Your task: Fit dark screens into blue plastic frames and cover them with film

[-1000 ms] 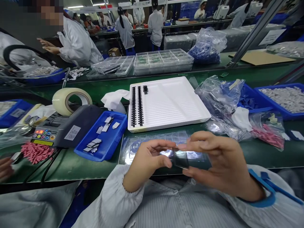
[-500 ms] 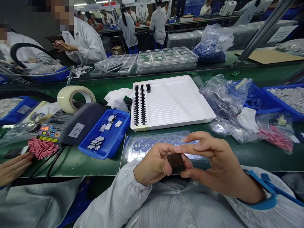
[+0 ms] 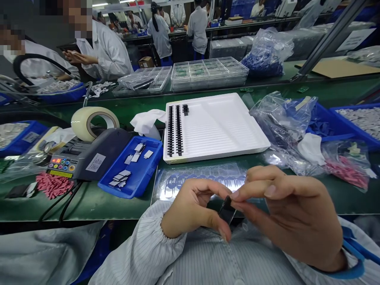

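Note:
A small flat black rectangular piece (image 3: pixel 228 212) is held tilted between my two hands, in front of my chest and just past the table's near edge. My left hand (image 3: pixel 197 208) grips it from the left, index fingertip at its upper corner and thumb along its lower side. With thumb and forefinger, my right hand (image 3: pixel 292 211) pinches the piece's upper right corner. Fingers cover part of it, so its exact kind is unclear. Behind my hands lies a clear plastic sheet with round blue-outlined shapes (image 3: pixel 178 183). Beyond it sits a white ribbed tray (image 3: pixel 219 130) bearing rows of black parts (image 3: pixel 178 130).
To the left are a blue bin (image 3: pixel 152 168) with small white-and-black pieces, a tape dispenser machine (image 3: pixel 99 152), a tape roll (image 3: pixel 77 122) and pink strips (image 3: pixel 53 185). Plastic bags (image 3: pixel 270 122) and blue bins lie right. Clear boxes (image 3: pixel 209 75) stand behind; co-workers sit beyond.
The black piece has turned from facing up to a steep tilt. My right hand has shifted right and now pinches its corner. A neighbour's hand at the far left has left the view.

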`<act>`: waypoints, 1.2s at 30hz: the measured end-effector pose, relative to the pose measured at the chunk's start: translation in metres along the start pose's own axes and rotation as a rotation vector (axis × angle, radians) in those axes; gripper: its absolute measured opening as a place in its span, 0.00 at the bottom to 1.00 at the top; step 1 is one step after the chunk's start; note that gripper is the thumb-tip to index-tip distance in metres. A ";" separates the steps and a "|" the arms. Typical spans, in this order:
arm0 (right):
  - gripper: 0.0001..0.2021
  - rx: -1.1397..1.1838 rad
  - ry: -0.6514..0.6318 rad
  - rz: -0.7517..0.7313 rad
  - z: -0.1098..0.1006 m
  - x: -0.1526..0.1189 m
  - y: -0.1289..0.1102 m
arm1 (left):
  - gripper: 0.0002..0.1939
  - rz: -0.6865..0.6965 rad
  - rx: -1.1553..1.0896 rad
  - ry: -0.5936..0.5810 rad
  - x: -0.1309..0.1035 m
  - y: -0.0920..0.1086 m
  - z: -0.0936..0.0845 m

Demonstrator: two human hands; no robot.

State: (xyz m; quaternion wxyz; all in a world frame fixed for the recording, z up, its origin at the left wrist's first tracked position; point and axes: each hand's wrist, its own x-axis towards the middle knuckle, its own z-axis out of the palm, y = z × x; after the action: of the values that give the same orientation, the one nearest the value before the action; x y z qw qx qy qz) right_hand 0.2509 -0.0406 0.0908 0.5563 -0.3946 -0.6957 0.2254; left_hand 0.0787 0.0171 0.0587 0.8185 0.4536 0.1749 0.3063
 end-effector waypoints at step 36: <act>0.24 0.128 0.066 0.106 0.010 -0.015 0.019 | 0.19 -0.066 0.019 0.191 0.002 -0.001 0.006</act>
State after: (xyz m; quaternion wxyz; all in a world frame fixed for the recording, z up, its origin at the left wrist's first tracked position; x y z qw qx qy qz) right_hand 0.2477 -0.0402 0.0644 0.5901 -0.4016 -0.6395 0.2854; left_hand 0.0840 0.0138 0.0612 0.8035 0.4240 0.2697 0.3191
